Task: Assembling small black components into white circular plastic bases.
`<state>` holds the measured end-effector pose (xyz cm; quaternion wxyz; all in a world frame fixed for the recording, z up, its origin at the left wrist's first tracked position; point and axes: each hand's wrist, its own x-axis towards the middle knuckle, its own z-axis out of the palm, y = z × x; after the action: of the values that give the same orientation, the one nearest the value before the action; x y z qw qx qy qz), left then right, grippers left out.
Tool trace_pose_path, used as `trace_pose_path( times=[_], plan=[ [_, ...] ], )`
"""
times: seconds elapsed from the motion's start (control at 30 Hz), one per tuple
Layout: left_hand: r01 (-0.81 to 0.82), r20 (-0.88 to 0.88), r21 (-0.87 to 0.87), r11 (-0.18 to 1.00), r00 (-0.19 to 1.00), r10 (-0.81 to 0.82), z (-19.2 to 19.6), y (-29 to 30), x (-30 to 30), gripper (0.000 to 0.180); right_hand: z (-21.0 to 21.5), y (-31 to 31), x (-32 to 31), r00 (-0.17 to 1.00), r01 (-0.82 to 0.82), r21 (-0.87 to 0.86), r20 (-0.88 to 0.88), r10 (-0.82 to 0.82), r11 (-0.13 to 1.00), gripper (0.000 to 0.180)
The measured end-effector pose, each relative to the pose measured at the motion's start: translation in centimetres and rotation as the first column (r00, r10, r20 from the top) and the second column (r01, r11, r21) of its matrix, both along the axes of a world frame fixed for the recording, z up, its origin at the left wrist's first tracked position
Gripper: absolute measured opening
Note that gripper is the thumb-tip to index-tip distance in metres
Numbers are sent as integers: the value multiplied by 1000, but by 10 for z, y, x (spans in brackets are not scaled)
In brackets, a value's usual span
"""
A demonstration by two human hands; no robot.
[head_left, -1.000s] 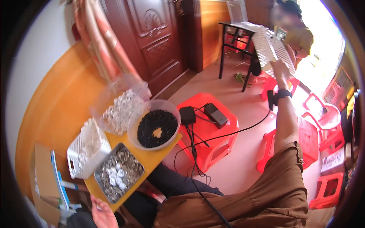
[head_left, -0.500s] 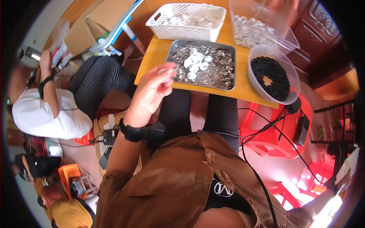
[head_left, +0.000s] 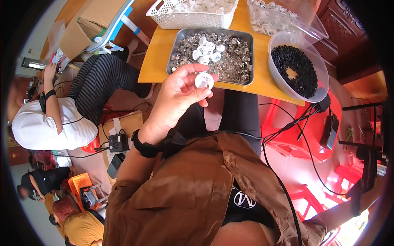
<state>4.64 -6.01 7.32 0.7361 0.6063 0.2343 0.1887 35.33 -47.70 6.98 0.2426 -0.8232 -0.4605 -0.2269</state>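
Observation:
My left hand (head_left: 176, 91) is raised in front of the table's near edge, palm turned up. Its thumb and fingers pinch a small round white plastic cap (head_left: 204, 80), whose flat face has a little dark print and a dark spot near its rim. Just beyond it lies a grey metal tray (head_left: 169, 55) filled with many small dark and metallic parts. A heap of similar white caps (head_left: 208, 49) sits on top of those parts. My right forearm (head_left: 334, 217), with a dark band on it, reaches out to the far right; the hand is lost at the picture's rim.
A white perforated basket (head_left: 184, 19) and a clear bin (head_left: 283, 30) of whitish parts stand behind the tray. Right of it, a clear bowl (head_left: 273, 67) holds black pieces. Cables (head_left: 293, 131) hang over a red stool (head_left: 312, 139). Another person (head_left: 57, 119) sits at left.
My left hand has turned and moved right, so the white cap now shows clearly between its fingers. The table and tray sit slightly higher in view. My right forearm shows more.

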Motion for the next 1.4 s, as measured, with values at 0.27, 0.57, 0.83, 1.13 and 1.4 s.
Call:
trace_pose_path(
  times=[0.27, 0.57, 0.83, 1.13, 1.4],
  plan=[
    [40, 19, -19, 999, 999, -39, -19, 9, -23, 35, 95, 172, -142, 959, -84, 173, -253, 126, 981, 22],
    [127, 116, -119, 985, 987, -114, -44, 50, -34, 36, 27, 305, -143, 784, -291, 84, -549, 288, 953, 19],
    [151, 237, -321, 935, 969, -75, -68, 79, -51, 42, -72, 393, -133, 913, -389, -220, -224, 341, 895, 11],
    [220, 211, -419, 881, 967, -141, -68, 90, -50, 40, -80, 399, -128, 888, -397, -319, -373, 271, 861, 4],
    [213, 203, -381, 900, 968, -144, -68, 92, -38, 44, -84, 399, -121, 768, -378, -78, -582, 266, 922, 5]
  ],
)
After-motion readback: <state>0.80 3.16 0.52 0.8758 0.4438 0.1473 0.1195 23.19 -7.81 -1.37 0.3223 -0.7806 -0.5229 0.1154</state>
